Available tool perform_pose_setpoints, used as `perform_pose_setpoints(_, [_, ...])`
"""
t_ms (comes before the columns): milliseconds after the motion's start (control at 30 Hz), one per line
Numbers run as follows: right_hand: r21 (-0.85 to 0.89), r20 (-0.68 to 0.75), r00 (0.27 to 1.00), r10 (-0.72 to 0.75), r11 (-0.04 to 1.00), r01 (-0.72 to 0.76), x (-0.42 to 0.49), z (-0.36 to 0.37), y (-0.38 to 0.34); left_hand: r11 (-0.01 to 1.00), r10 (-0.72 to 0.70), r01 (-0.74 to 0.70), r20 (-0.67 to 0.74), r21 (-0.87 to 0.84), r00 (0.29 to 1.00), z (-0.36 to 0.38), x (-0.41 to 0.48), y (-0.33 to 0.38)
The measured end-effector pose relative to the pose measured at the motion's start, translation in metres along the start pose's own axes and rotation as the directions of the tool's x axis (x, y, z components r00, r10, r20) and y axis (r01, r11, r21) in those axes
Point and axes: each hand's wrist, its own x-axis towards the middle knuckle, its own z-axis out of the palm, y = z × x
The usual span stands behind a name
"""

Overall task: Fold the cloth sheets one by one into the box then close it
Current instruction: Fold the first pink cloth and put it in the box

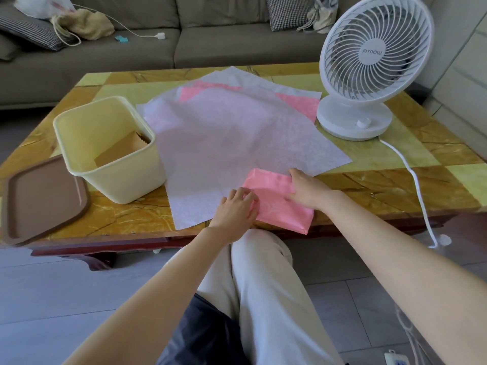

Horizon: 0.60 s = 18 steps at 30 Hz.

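A folded pink cloth point(274, 198) lies at the table's near edge, on top of a spread white sheet point(224, 138). My left hand point(237, 206) holds its left edge with curled fingers. My right hand point(305, 188) grips its right side, the thumb under the fold. More pink sheets point(303, 102) show under the white one at the back. The cream box point(105, 148) stands open at the left with a folded brown cloth point(118, 151) inside. Its brown lid point(42, 198) lies flat at the table's left corner.
A white desk fan point(369, 67) stands at the table's right back, its cord point(413, 177) trailing over the near edge to the floor. A grey sofa with cushions and bags lies behind the table. My knees are under the near edge.
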Motion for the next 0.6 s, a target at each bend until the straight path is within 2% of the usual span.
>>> perform_pose_setpoints(133, [-0.067,0.038,0.999,0.029,0.997,-0.026,0.008,-0.002,0.005,0.998,-0.067,0.067,-0.005,0.005,0.998,0.004,-0.003,-0.004])
perform_pose_setpoints(400, [-0.025,0.177,0.98,0.096,0.995,-0.093,0.002,-0.008,0.011,0.996,-0.085,0.085,-0.013,0.032,0.996,0.004,-0.005,-0.008])
perform_pose_setpoints(600, [-0.013,0.105,0.992,0.073,0.997,-0.072,-0.011,-0.021,0.0,0.987,-0.148,0.151,-0.05,0.059,0.988,0.006,-0.01,-0.011])
